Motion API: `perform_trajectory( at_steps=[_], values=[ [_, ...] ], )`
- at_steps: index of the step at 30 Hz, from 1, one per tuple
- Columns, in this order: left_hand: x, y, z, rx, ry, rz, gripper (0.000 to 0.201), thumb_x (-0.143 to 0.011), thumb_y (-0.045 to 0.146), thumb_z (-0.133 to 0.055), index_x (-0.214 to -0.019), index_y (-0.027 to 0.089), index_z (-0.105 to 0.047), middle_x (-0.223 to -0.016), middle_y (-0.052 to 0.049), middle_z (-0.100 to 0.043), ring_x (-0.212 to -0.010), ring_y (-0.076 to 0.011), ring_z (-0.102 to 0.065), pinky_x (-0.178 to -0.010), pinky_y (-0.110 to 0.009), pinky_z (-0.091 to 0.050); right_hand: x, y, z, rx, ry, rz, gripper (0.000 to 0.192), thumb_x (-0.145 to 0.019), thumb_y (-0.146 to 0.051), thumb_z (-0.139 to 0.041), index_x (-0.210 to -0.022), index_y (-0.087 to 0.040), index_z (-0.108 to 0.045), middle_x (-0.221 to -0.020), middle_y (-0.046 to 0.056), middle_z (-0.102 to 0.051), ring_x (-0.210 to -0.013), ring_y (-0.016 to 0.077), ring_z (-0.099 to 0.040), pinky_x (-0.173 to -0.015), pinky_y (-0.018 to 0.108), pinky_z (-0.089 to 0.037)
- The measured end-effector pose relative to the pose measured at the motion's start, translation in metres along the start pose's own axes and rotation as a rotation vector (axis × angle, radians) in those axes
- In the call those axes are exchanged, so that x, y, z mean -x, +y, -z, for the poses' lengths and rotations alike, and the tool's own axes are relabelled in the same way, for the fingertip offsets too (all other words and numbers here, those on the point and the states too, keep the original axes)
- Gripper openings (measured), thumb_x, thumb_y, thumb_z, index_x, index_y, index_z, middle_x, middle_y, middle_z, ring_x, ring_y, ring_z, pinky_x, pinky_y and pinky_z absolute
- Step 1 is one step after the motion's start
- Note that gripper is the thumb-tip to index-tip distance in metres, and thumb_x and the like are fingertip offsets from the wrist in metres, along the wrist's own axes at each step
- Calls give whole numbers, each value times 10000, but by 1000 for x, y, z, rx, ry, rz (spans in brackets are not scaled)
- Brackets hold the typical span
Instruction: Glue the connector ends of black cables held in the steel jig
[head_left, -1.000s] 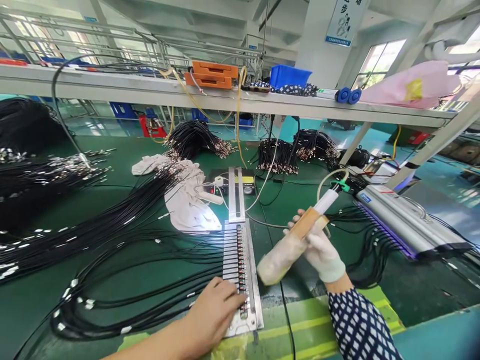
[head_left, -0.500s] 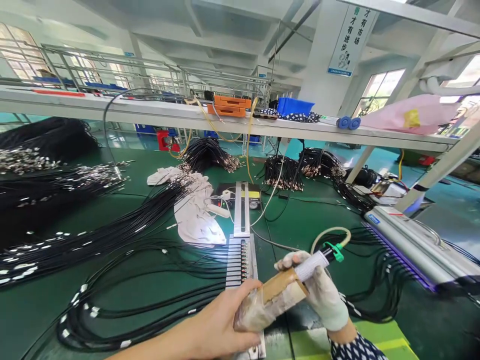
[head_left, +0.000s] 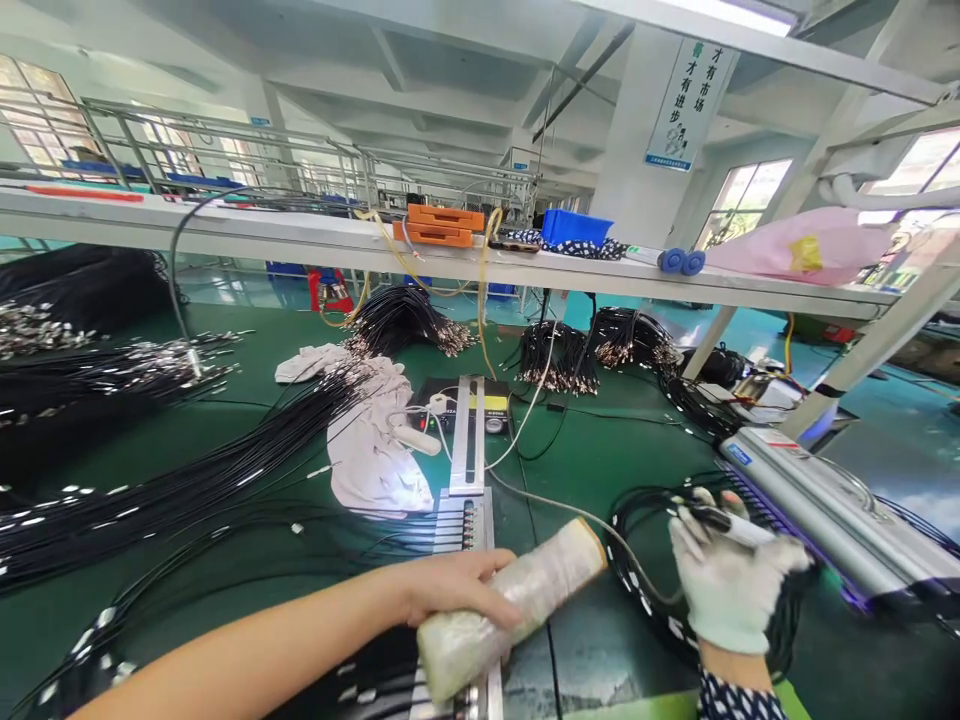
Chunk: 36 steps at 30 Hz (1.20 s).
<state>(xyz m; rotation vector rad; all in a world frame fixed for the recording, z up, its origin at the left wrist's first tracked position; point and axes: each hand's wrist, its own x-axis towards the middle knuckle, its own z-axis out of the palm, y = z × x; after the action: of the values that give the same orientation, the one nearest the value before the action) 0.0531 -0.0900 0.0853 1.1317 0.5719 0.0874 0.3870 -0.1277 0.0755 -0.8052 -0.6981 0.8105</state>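
Note:
My bare left hand [head_left: 461,592] is wrapped round a tape-covered cardboard sleeve [head_left: 559,572], tilted over the metal fixture. My right hand [head_left: 727,590], in a white glove, grips a dispensing syringe [head_left: 746,532] with a white-wrapped barrel and a dark end. The syringe is apart from the sleeve, above a coil of black cables [head_left: 626,560] at the right. Below my left hand, the slotted metal fixture [head_left: 487,530] holds a row of cable ends; my forearm and the sleeve hide part of it.
A long silver lamp unit [head_left: 832,510] with a violet glow lies at the right. Black cable bundles [head_left: 247,470] spread over the left side. A white cloth [head_left: 375,450] lies beside the fixture. The white shelf [head_left: 300,232] crosses behind, with orange boxes [head_left: 439,225] on it.
The syringe has come out of the sleeve, and my right hand has carried it right, over the cable coil. My left hand still holds the sleeve. The view has shifted slightly.

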Motion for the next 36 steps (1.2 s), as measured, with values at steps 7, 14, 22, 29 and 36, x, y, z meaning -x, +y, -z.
perform_trajectory(
  at_steps=[7, 14, 22, 29, 36],
  values=[
    [-142, 68, 20, -1032, 652, -144, 809, -722, 292, -664, -1423, 115, -301, -1291, -185, -498, -1091, -290, -607, -898, -377, -499, 4, 5, 7, -279, 75, -116, 429, -815, -702, -549, -939, -315, -685, -1006, 68, -723, -494, 127, -512, -360, 264, -410],
    [-144, 43, 18, -1274, 707, -297, 645, -767, 442, -671, -1311, 157, -472, -1303, -172, -492, -1225, -364, -469, -1025, -513, -391, 12, 30, 3, -136, -96, -157, 426, -722, -692, -679, -953, -335, -663, -1036, 36, -727, -607, 170, -627, -525, 331, -545],
    [6, -34, 97, -1246, 877, -314, 217, -923, 250, -464, -1065, 159, -600, -1038, -72, -593, -988, -216, -572, -901, -374, -471, 39, 84, -53, 204, -472, -317, 314, -768, -452, -753, -957, -247, -607, -975, 53, -733, -567, 144, -625, -487, 276, -493],
    [12, -64, 112, -1253, 937, -361, 239, -946, 325, -511, -1111, 210, -639, -1106, -72, -533, -1040, -221, -540, -919, -383, -461, 17, 134, -126, 421, -542, -285, 368, -761, -484, -736, -941, -169, -676, -789, 54, -721, -566, 138, -640, -502, 251, -522],
    [7, -78, 115, -1462, 964, -446, 277, -979, 287, -440, -1109, 164, -652, -1045, -108, -606, -969, -239, -574, -827, -377, -490, 16, 155, -124, 552, -619, 15, 133, -843, -321, -646, -903, -204, -660, -993, 74, -718, -826, 195, -687, -752, 364, -595]
  ],
)
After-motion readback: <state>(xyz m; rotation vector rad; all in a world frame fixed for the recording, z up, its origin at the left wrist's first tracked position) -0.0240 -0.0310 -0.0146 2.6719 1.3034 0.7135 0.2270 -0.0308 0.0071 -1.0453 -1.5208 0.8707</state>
